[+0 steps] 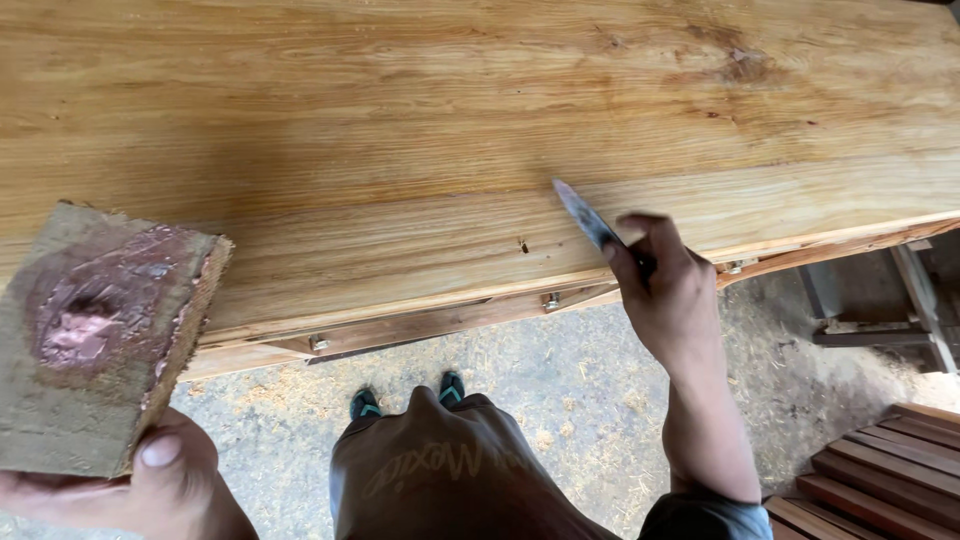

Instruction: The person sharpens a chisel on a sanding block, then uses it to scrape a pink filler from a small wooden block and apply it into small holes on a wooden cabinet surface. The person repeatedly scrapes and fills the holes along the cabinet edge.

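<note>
Putty knife (585,215) pinched in my right hand (665,300), blade tip on the wood slab (400,120) just beyond my fingertips, near a small hole (522,245). Left hand (150,480) grips a block w/ pink filler (75,335). Risk, imo: blade slips & gouges grain.

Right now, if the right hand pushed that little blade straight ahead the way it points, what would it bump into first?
Probably the wooden tabletop. The right hand holds a putty knife angled up-left over it, though its height above the wood is unclear.
</note>
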